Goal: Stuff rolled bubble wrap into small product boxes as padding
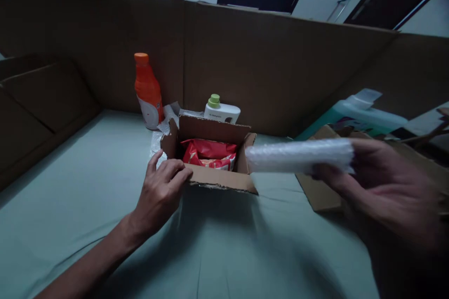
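A small cardboard box [217, 177] stands with its top flaps up, and a red packet [210, 152] lies inside it. My left hand [163, 182] grips the box at its near left corner, fingers bent over the front flap and edge. In my right hand [382, 187], somewhat smeared by motion, is a roll of bubble wrap [298, 155], pinched at its right end between thumb and fingers. The roll lies level in the air, its left end close to the right side of the box. More bubble wrap [156, 145] sits against the box's left side.
Behind the box stand an orange bottle [148, 93] and a white bottle with a green cap [221, 111]. On the right are a tilted bottle of teal liquid [354, 114] and a cardboard piece [319, 191]. A tall cardboard wall [273, 65] bounds the cloth-covered surface [87, 187].
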Available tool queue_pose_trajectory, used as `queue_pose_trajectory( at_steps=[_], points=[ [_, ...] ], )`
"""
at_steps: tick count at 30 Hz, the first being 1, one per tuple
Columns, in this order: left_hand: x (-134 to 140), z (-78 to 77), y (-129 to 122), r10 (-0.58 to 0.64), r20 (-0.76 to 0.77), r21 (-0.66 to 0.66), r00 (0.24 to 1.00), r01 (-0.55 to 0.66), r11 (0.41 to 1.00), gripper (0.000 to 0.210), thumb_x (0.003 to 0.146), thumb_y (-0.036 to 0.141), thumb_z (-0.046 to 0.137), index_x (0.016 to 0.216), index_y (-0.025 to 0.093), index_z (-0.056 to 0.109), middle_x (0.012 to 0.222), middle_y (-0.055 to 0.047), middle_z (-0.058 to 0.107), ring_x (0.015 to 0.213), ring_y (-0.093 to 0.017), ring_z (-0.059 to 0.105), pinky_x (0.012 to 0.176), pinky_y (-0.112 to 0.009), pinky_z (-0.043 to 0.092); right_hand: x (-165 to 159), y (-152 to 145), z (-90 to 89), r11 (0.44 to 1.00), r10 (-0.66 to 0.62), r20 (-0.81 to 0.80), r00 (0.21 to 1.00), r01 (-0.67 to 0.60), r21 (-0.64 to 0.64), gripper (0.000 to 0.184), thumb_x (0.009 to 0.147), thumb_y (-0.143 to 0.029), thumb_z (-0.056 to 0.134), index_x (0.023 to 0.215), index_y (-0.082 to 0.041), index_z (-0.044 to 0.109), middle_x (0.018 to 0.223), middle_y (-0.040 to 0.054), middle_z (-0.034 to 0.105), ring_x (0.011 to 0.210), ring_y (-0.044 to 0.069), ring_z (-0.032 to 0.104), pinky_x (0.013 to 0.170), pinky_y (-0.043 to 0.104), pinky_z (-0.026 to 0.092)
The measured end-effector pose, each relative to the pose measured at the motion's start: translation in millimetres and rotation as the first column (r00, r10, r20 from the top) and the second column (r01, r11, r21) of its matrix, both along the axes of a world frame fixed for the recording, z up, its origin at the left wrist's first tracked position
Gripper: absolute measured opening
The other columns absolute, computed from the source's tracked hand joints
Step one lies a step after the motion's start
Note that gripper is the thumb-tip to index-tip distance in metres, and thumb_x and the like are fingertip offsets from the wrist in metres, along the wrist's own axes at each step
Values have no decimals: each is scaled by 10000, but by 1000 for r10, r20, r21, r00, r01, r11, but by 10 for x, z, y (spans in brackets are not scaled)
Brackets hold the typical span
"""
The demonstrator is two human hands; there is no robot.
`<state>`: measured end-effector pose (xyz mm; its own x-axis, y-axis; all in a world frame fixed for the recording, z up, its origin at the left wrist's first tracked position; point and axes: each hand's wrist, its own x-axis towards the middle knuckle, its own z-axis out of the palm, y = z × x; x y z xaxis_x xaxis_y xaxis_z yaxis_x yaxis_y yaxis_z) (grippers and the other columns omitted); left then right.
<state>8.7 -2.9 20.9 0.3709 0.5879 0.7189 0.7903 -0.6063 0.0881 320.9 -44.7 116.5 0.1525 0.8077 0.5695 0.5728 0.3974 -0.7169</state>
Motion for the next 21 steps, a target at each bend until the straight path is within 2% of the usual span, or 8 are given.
queue_pose_trajectory(
  at_steps=[3,5,8,12,14,16,19,21],
  points=[
    [-26,-119,-41,-37,48,46,998,34,998,209,944,46,531,1072,181,629,1013,-75,698,991,-205,674,1147,-556,363,-81,361,190,999,39,203,978,-40,1,229,814,-401,759,977,-260,681,853,19,691,729,174,652,624,291,541],
    [-38,-144,-29,-57,71,51,996,54,997,221,932,37,555,1082,185,623,1014,-72,697,1018,-208,668,1152,-555,353,-236,580,258,988,153,331,931,-145,-48,178,822,-370,724,938,-245,675,809,1,680,690,157,628,584,263,500],
    [-39,-154,26,-75,98,47,992,70,996,251,924,28,564,1106,192,621,1020,-65,697,1004,-197,666,1159,-553,340,-586,878,241,937,347,350,870,-304,-174,121,847,-306,653,930,-219,667,789,-16,677,658,134,603,546,225,447],
    [-31,-178,70,-82,140,42,987,76,996,247,936,59,562,1119,211,628,1006,-51,696,989,-188,662,1158,-539,340,-1102,1267,0,819,565,353,746,-455,-351,148,812,-118,618,932,-189,668,773,-35,674,656,113,593,579,212,415],
    [-25,-184,73,-79,154,29,985,76,997,250,939,68,555,1116,226,634,999,-43,694,984,-185,662,1154,-535,348,-1304,1436,-186,751,659,437,612,-512,-417,230,795,-44,600,948,-194,684,809,-32,691,695,117,601,609,219,404],
    [-16,-181,75,-76,171,15,982,75,997,253,936,66,555,1107,233,639,994,-39,694,988,-184,662,1153,-531,352,-1452,1561,-377,691,716,548,433,-555,-463,229,832,-40,588,943,-204,703,906,-2,721,784,142,630,660,245,411],
    [1,-169,80,-81,190,0,978,83,997,234,930,60,562,1078,220,648,972,-39,697,983,-181,659,1156,-524,348,-1593,1665,-588,677,687,687,237,-551,-488,177,914,-104,594,905,-215,732,972,34,740,883,184,658,756,306,415],
    [3,-164,79,-92,194,-6,977,94,996,230,929,62,566,1070,223,651,963,-33,696,963,-174,656,1154,-523,350,-1629,1692,-627,689,668,717,200,-529,-494,182,934,-123,594,911,-224,745,960,34,749,919,198,670,806,334,414]
  ],
)
